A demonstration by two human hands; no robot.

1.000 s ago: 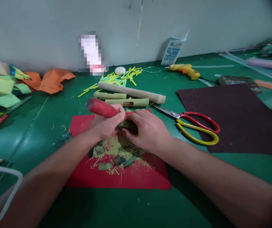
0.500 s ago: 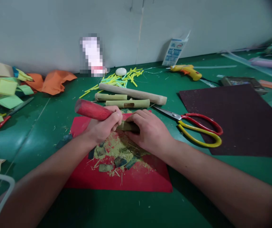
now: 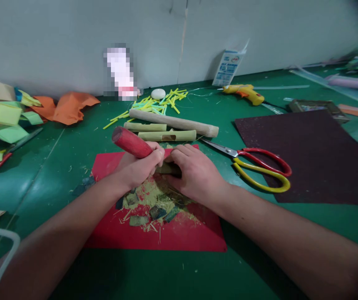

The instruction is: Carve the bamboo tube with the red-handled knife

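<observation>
My left hand (image 3: 146,163) is closed round a tool with a thick red wooden handle (image 3: 132,143); its working end is hidden by my fingers and the bamboo. My right hand (image 3: 194,168) grips a short bamboo piece (image 3: 168,168) and holds it down over the red sheet (image 3: 154,241). The two hands nearly meet at the bamboo's left end. Pale shavings and sawdust (image 3: 160,192) and several dark chips (image 3: 157,213) lie on the sheet just below. Behind the hands are two bamboo pieces with cut openings, the nearer one (image 3: 182,135) showing a rectangular hole.
A wooden stick (image 3: 174,122) lies beyond the bamboo. Scissors (image 3: 254,164) with red and yellow handles are to the right, overlapping a dark board (image 3: 310,158). Further back sit a yellow glue gun (image 3: 244,93) and cut straws (image 3: 154,104). Folded papers (image 3: 4,114) are piled left.
The red handle swung lower and leftward half a second ago, then came back up and right, steeper now. My right hand stays on the bamboo piece. The camera view shifts slightly.
</observation>
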